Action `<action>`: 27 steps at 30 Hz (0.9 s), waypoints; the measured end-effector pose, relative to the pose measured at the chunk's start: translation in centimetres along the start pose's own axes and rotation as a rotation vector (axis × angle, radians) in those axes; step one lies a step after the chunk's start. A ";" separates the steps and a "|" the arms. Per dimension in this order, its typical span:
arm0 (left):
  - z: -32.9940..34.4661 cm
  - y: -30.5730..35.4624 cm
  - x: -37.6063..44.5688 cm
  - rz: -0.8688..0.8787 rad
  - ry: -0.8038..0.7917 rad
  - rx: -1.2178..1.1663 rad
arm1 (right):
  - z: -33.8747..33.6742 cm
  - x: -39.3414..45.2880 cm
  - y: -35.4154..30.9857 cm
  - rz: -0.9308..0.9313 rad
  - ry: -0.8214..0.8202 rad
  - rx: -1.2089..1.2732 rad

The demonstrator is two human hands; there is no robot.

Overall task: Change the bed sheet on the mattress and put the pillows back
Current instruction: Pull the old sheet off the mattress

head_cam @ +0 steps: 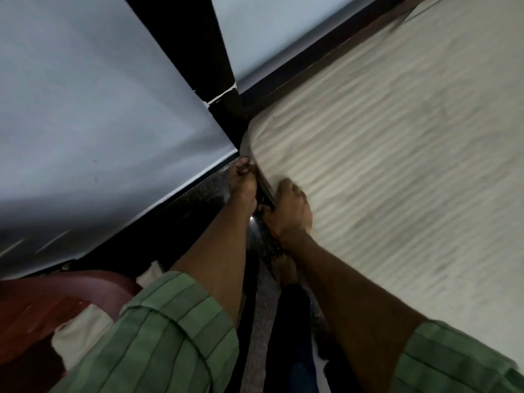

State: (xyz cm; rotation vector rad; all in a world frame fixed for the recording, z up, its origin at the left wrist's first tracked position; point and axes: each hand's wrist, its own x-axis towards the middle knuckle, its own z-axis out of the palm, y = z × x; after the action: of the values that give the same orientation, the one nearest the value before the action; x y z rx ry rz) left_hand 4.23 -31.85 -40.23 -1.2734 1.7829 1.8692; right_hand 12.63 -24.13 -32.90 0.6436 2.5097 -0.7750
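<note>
Where the picture begins at the far left, I see a pale wall (93, 103) running down to a dark strip, and below it a reddish-brown object (37, 307) with a bit of white cloth (82, 330) lying against it; I cannot tell what the object is. Next comes a green striped sleeve (158, 330), from which a bare forearm reaches up to the left hand (243, 182). Its fingers are curled at the edge of the mattress corner (256, 154), and they seem to pinch the sheet there, though blur keeps me from seeing the grip clearly. A dark vertical post (198, 46) stands in the room corner above. Just beside the left hand, the right hand (289, 208) grips the mattress edge, fingers curled over the top and thumb down the side. A bare foot (285, 269) shows below it on the dark speckled floor (262, 321). Further right, the striped off-white sheet (397, 165) covers the mattress, filling most of the right half, with a dark wooden bed frame (326, 59) along its far side. A second green sleeve (453, 361) sits at the lower right.
</note>
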 end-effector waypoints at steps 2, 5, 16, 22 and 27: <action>0.4 -0.3 1.0 -0.023 -0.029 0.071 | 0.1 1.3 0.0 0.047 -0.047 0.008; 0.6 -0.8 0.8 0.023 -0.020 0.174 | 0.1 1.6 -0.2 0.067 -0.073 0.019; 0.3 5.5 -7.5 -0.168 -0.497 -0.006 | -1.5 -5.7 -2.1 0.262 0.245 0.243; 0.5 7.5 -9.6 -0.168 -0.588 -0.082 | -8.6 -3.1 1.1 0.633 0.486 0.466; 0.5 2.0 -11.4 0.045 -0.419 0.341 | -7.5 -4.3 4.9 0.337 0.303 0.726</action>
State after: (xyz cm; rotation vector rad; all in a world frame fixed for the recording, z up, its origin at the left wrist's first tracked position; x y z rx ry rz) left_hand 9.26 -27.57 -30.72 -0.6688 1.8006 1.6099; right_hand 16.77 -17.21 -27.01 1.4711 2.2212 -1.5559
